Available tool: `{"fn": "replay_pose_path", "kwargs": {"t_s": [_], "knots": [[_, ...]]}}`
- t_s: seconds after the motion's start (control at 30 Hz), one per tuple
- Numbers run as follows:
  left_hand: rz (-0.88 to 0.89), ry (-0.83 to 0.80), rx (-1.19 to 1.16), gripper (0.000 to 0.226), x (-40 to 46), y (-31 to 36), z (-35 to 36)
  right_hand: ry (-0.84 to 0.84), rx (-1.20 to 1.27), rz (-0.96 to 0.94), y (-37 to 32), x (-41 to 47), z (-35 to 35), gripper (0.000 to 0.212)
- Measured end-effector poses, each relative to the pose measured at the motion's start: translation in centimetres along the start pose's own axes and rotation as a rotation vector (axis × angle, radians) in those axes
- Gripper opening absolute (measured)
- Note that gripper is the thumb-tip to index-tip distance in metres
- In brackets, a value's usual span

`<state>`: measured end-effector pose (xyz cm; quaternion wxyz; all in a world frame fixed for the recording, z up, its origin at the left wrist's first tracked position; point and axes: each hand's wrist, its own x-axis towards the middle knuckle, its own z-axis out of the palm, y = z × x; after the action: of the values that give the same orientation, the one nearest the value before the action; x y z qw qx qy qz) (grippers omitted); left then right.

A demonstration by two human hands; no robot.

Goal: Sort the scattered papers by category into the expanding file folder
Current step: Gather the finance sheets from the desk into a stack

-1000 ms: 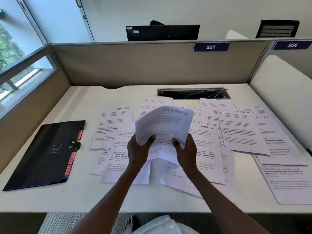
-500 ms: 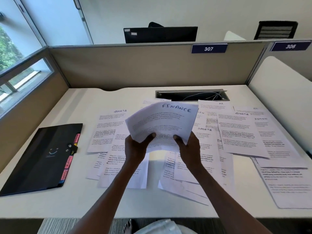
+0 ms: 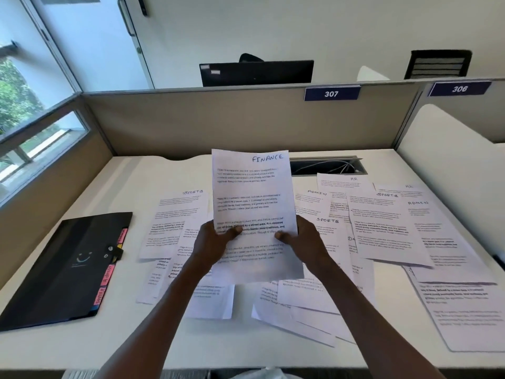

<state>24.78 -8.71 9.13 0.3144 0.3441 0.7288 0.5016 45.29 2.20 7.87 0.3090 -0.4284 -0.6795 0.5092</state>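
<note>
Head view, table edges: the white rectangular table (image 3: 82, 348) is walled by beige partition panels (image 3: 191, 121) at the back and left, and a white panel at the right; only the near edge is open.
Open room: bare surface shows along the near edge, in the back-left corner, and between the black expanding file folder (image 3: 62, 269) and the scattered white printed papers (image 3: 388, 228).
Folder: flat and closed at the left, well apart from the hands, its pink and yellow index tabs (image 3: 108, 274) sticking out of the right edge.
Scattered papers: overlapping across the middle and right, headed SPORTS, ADMIN and HR; the far-right sheets reach toward the right edge.
Held sheets: a white sheaf headed FINANCE (image 3: 251, 209), raised almost upright above the table centre, top edge before the cable slot (image 3: 325, 165).
Left hand (image 3: 210, 247): arm stretched forward, fingers clamped on the sheaf's lower left, thumb on the front.
Right hand (image 3: 306, 242): mirrored on the lower right, thumb pressing the front face.
</note>
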Motion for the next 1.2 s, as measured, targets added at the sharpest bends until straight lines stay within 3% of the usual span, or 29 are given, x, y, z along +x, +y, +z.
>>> {"fn": "replay_pose_path", "kwargs": {"t_s": [0.13,0.43,0.77,0.9,1.0,1.07,1.2], "knots": [[-0.03,-0.032,-0.04,0.023,-0.4,0.1,-0.1,-0.04,0.035,0.044,0.3,0.1,-0.2,0.036],[-0.01,-0.033,-0.034,0.029,-1.9,-0.7,0.2,0.054,0.152,0.087,-0.1,-0.5,0.5,0.027],[0.094,0.188,-0.021,0.028,-3.2,0.4,0.0,0.134,0.157,-0.079,0.4,-2.7,2.1,0.029],[-0.003,0.154,0.032,0.031,-4.3,-3.1,0.3,0.089,0.113,0.005,3.7,-4.7,3.2,0.022],[0.043,0.089,0.076,0.042,-4.2,-5.0,0.3,0.1,0.105,0.07,4.7,-5.7,4.1,0.025],[0.047,0.076,0.091,0.031,-3.5,-4.7,0.1,0.135,0.096,0.061,3.9,-5.4,4.1,0.027],[0.077,0.064,0.059,0.032,-0.5,-2.9,-2.0,0.146,0.002,0.022,0.5,-2.9,4.7,0.032]]}}
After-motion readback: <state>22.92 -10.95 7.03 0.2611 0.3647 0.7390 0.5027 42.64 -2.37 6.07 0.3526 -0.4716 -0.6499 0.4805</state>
